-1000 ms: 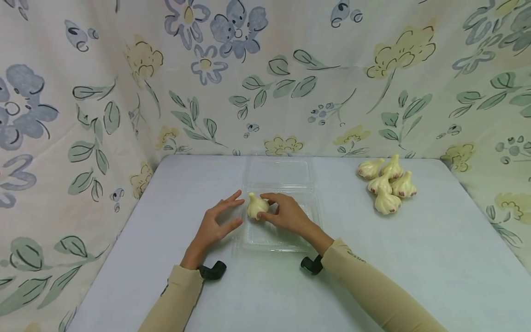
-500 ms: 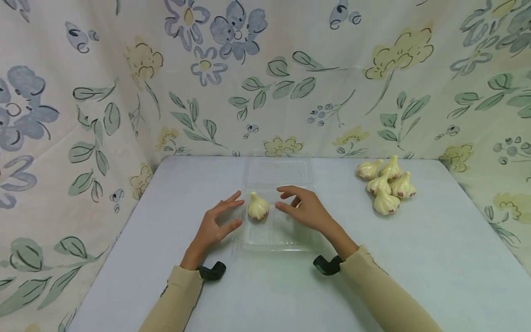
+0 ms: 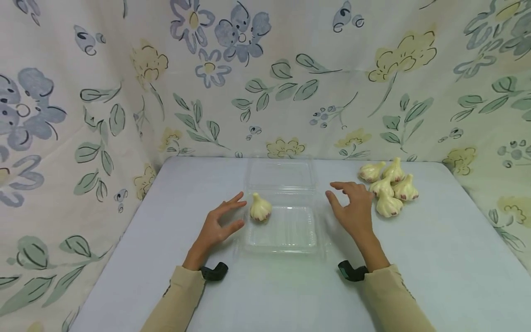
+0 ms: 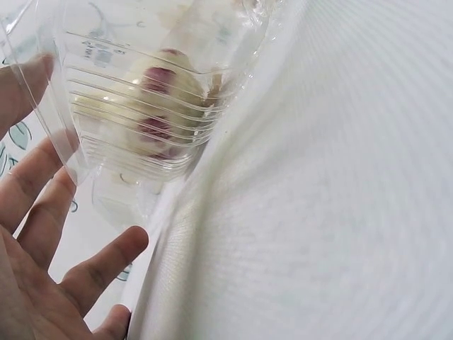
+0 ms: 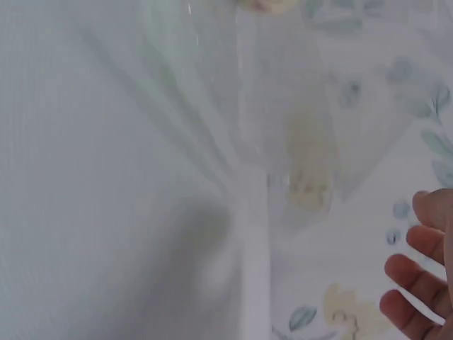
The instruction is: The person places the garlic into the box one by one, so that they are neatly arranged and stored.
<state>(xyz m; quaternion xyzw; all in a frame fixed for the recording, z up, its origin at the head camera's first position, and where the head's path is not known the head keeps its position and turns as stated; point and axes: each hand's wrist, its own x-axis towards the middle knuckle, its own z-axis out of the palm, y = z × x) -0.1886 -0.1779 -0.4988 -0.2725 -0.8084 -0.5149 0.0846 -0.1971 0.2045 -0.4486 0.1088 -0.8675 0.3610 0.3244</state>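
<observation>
A clear plastic clamshell box [image 3: 282,230] lies with its lid [image 3: 282,174] folded back behind it. One garlic bulb [image 3: 260,208] stands in the box's back left corner; through the ribbed wall, the left wrist view shows the same bulb [image 4: 159,106]. My left hand [image 3: 215,226], fingers spread, is at the box's left side, its fingertips by the rim. Nothing is in my right hand [image 3: 354,210], which hovers right of the box with thumb and fingers apart. Just beyond it sits a pile of several garlic bulbs [image 3: 388,205].
A white cloth covers the table [image 3: 439,258]. Behind and at both sides hangs a floral curtain [image 3: 348,92]. Each wrist carries a small black camera, one at the left [image 3: 214,272] and one at the right [image 3: 351,271].
My right hand has let go of the garlic bulb in the box and moved right, toward the pile. My left hand has stayed at the box's left side.
</observation>
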